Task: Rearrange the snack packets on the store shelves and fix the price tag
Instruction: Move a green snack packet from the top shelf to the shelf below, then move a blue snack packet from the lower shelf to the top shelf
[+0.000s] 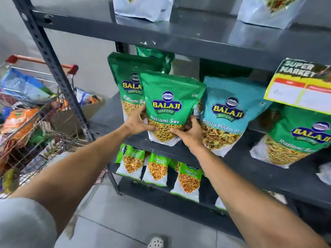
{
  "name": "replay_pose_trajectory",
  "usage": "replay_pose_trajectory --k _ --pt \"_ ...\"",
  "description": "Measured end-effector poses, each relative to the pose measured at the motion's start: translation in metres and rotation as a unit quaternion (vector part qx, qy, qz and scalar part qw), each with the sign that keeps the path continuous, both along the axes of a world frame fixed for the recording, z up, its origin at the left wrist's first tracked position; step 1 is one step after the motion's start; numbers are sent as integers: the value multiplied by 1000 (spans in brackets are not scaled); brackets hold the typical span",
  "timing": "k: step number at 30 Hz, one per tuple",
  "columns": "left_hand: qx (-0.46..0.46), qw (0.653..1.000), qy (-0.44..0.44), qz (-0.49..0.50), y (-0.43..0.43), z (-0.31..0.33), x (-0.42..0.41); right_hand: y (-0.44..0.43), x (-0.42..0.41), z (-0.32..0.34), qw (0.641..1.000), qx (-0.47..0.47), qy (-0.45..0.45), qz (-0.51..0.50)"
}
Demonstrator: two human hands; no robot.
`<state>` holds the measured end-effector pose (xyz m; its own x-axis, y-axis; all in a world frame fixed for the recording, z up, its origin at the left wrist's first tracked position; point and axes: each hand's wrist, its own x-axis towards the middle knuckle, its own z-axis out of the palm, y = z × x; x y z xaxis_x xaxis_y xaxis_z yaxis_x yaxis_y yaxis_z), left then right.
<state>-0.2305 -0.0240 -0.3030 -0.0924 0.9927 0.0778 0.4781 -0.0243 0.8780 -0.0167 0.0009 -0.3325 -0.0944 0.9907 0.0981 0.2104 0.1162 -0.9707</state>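
A green Ratlami Sev packet (170, 97) stands upright on the middle shelf (250, 158). My left hand (138, 122) grips its lower left edge and my right hand (189, 133) grips its lower right corner. Behind it on the left stands a second green Ratlami Sev packet (123, 76), with a third partly hidden further back. A teal Khatta Mitha packet (227, 111) is to the right, then another green packet (297, 138). A yellow price tag (299, 88) hangs tilted from the upper shelf edge at the right.
Small green-and-white snack packets (157, 169) line the lower shelf. White packets (143, 8) stand on the top shelf. A wire shopping cart (35, 108) full of snack bags is at the left, beside the rack's dark upright post (59, 72). Grey tile floor lies below.
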Motion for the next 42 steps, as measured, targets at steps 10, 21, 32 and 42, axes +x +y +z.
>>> replay_pose_trajectory --k 10,21,32,42 --pt "53 975 -102 191 -39 -54 37 -50 22 -41 993 10 43 -106" --pt "19 993 -114 -17 -16 -49 195 -31 146 -33 963 4 47 -267" --pt "-63 978 -190 -52 29 -32 192 2 165 -23 989 -67 -36 -129" --pt "-17 988 -135 -67 -41 -21 205 -80 187 -8 992 -52 2 -113"
